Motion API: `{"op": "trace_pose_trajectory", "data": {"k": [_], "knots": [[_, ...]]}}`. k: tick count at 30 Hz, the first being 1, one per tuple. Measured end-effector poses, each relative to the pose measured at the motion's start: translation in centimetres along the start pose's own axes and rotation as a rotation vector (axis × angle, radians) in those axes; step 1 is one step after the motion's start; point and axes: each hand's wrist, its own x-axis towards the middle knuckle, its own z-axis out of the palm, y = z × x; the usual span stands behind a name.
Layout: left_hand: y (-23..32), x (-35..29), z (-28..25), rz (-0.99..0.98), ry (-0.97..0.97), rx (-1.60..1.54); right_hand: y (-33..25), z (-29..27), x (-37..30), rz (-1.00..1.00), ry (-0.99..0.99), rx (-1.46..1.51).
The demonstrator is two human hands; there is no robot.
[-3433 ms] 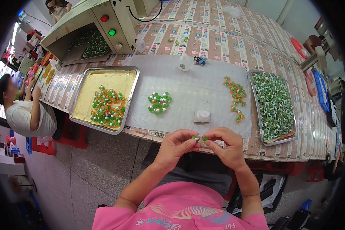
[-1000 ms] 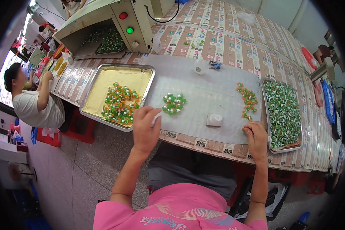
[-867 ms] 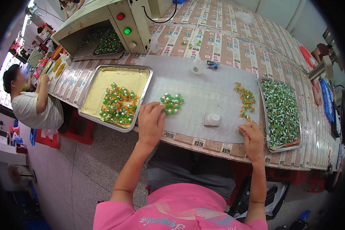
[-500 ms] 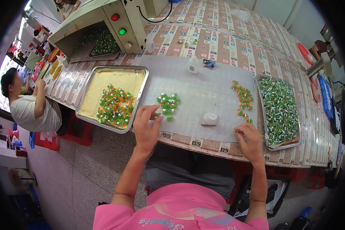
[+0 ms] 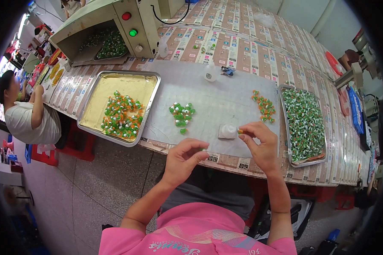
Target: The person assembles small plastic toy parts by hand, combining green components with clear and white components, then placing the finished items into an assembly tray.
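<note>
My left hand [image 5: 182, 163] is raised at the table's near edge, thumb and forefinger pinching a small green-and-white piece [image 5: 204, 149]. In my right hand [image 5: 261, 144] is a small orange-and-green piece [image 5: 240, 131], gripped by the fingertips close beside a white lump [image 5: 228, 131] on a small square pad. Both hands are over or near a white sheet [image 5: 157, 127]. On it lie a loose pile of green-and-white pieces [image 5: 181, 112] at left and a group of orange-and-green pieces [image 5: 264, 106] at right.
At left, a metal tray [image 5: 108, 78] holds orange, green and white pieces. Another tray [image 5: 288, 144], full of green-and-white pieces, stands at right. A white bottle [image 5: 210, 73] and a small blue figure [image 5: 227, 71] are behind. A machine [image 5: 142, 29] stands back left; a person [image 5: 32, 114] sits left.
My left hand has moved right from the green-and-white pile, carrying a small piece. My right hand has moved left and up beside the white lump. The whole view has shifted slightly.
</note>
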Motion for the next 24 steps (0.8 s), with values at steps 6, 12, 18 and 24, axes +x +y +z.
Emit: {"op": "trace_pose_trajectory", "data": {"k": [6, 12, 18, 24], "knots": [[-0.1, -0.7, -0.1, -0.075, -0.03, -0.081, 0.1, 1.5, 1.5, -0.063, 0.005, -0.114], [0.0, -1.0, -0.8, -0.122, -0.073, -0.096, 0.7, 2.1, 1.8, -0.081, -0.023, -0.122], [-0.2, -1.4, -0.7, -0.165, -0.064, -0.145, 0.5, 2.1, 1.9, -0.109, -0.013, -0.118], [-0.2, -1.1, 0.0, -0.19, -0.07, -0.214, -0.1, 1.5, 0.3, 0.057, -0.005, 0.102]]}}
